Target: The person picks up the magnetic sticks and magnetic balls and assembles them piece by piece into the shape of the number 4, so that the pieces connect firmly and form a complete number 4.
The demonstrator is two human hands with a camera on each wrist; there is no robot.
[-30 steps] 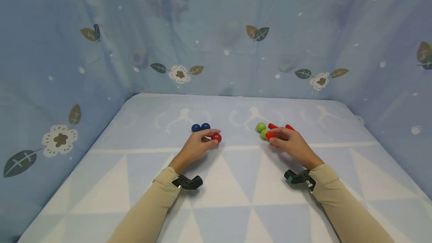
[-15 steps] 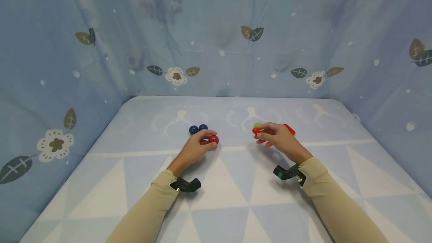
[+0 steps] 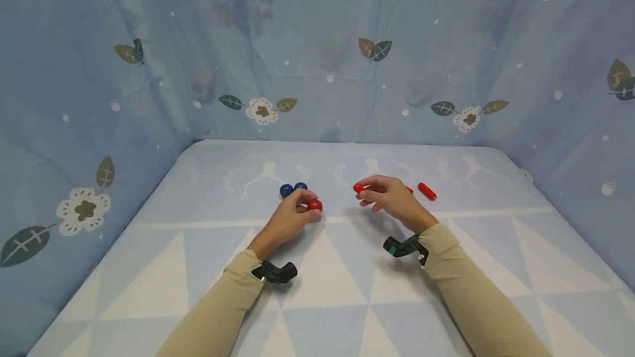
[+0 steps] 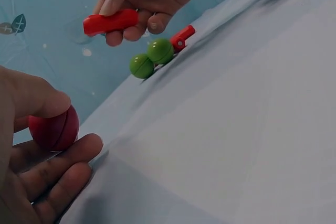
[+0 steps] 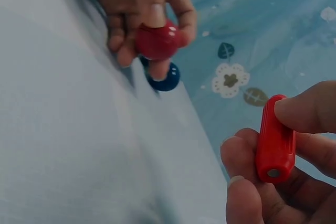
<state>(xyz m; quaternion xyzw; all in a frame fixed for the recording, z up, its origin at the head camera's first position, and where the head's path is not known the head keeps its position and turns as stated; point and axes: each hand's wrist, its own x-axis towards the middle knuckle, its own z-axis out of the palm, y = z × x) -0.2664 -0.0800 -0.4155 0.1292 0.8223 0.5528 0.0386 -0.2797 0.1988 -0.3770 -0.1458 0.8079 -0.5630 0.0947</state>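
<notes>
My left hand (image 3: pixel 285 222) pinches a glossy red ball (image 3: pixel 315 205) between thumb and fingers; a seam line runs across the ball (image 4: pixel 54 128) in the left wrist view. To its right, my right hand (image 3: pixel 397 203) holds a short red plastic rod (image 3: pixel 358 188) between thumb and fingers. Ribbed sides and a small grey disc at one end show on this rod (image 5: pixel 276 140) in the right wrist view. The rod is raised off the table and apart from the red ball, pointing towards the left hand.
Two dark blue balls (image 3: pixel 286 190) sit just behind the left hand. Two green balls (image 4: pixel 151 59), hidden in the head view, lie beyond the right hand. Another red rod (image 3: pixel 427 191) lies to its right, and one more (image 3: pixel 409 189) is partly covered. Patterned cloth (image 3: pixel 317 59) walls the table.
My right hand has carried the red rod leftward, away from the other rods and towards the red ball. The left hand stays nearly in place, still holding the ball.
</notes>
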